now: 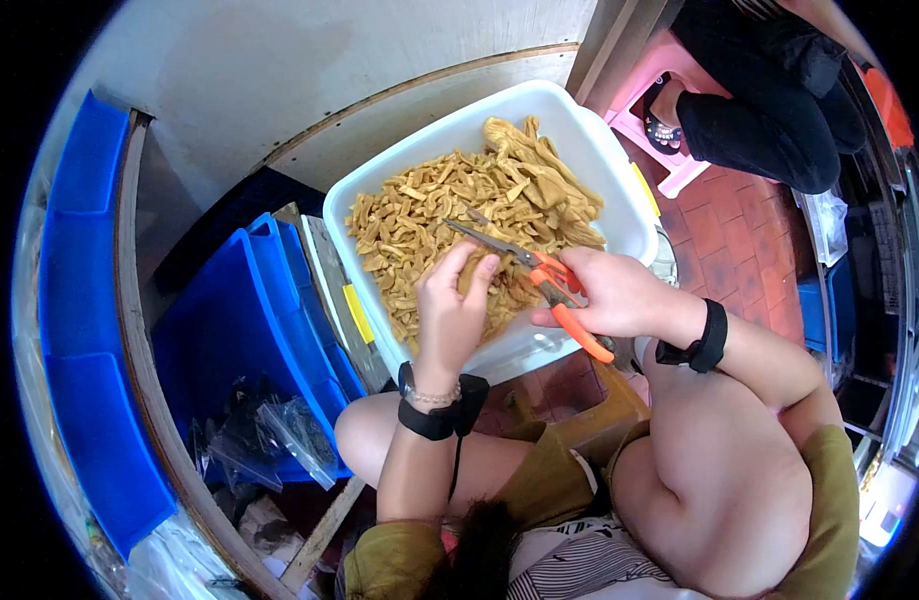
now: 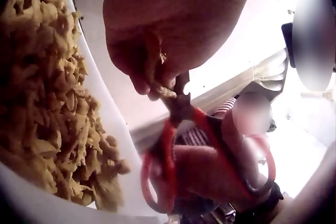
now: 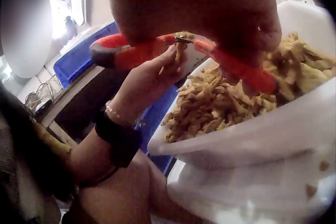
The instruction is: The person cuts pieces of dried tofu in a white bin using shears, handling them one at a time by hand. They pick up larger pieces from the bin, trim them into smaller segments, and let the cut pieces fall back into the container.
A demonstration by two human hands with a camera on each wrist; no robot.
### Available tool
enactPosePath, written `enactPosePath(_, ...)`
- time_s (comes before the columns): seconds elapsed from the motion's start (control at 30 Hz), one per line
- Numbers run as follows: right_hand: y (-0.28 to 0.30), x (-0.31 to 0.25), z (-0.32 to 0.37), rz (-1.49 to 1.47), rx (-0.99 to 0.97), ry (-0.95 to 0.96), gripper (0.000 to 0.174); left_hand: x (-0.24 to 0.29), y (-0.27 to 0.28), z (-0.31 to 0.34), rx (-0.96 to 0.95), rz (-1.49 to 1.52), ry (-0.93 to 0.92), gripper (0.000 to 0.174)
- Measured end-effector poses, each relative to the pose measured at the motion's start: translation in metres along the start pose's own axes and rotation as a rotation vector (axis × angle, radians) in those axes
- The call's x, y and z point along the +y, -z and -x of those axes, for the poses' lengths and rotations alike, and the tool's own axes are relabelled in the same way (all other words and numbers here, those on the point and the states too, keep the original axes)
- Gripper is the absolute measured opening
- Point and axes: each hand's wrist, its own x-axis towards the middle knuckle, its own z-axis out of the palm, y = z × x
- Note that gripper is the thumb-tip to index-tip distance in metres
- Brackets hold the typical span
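My left hand point(image 1: 448, 318) is over the near side of a white plastic tub point(image 1: 338, 215), pinching a yellowish-brown food strip point(image 2: 164, 91). In my right hand point(image 1: 625, 292) are orange-handled scissors point(image 1: 585, 335), fingers around the handles. Their blades reach left beside the left hand's fingertips, with the handles spread apart. In the left wrist view, the strip's lower end meets the blades near the pivot. Many small cut pieces point(image 1: 410, 215) fill much of the tub. Larger, folded pieces point(image 1: 560, 185) of the same food lie heaped at its far right side.
Blue plastic bins point(image 1: 215, 310) stand left of the tub, with clear plastic bags point(image 1: 290, 435) near them. A wall point(image 1: 250, 60) rises behind. At the upper right, another person's leg point(image 1: 760, 130) is by a pink stool point(image 1: 680, 65) on red floor tiles point(image 1: 720, 235).
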Motion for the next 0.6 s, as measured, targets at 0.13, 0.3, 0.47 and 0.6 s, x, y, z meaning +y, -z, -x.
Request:
enactPosePath(0.13, 0.004, 0.0, -0.002, -0.046, -0.064, -0.077, 0.059, -0.004, 0.0, 0.0, -0.007, -0.041, -0.019, 0.022)
enactPosePath(0.3, 0.008, -0.002, -0.005, -0.053, -0.094, -0.106, 0.057, -0.01, 0.002, -0.003, 0.068, -0.051, -0.023, 0.021)
enactPosePath(0.47, 0.004, 0.002, -0.004, -0.071, -0.057, -0.083, 0.051, -0.014, 0.004, -0.004, 0.145, -0.159, -0.071, 0.021)
enactPosePath(0.6, -0.001, 0.004, -0.006, -0.164, -0.049, -0.101, 0.045, -0.023, 0.012, -0.011, 0.224, -0.177, -0.037, 0.022)
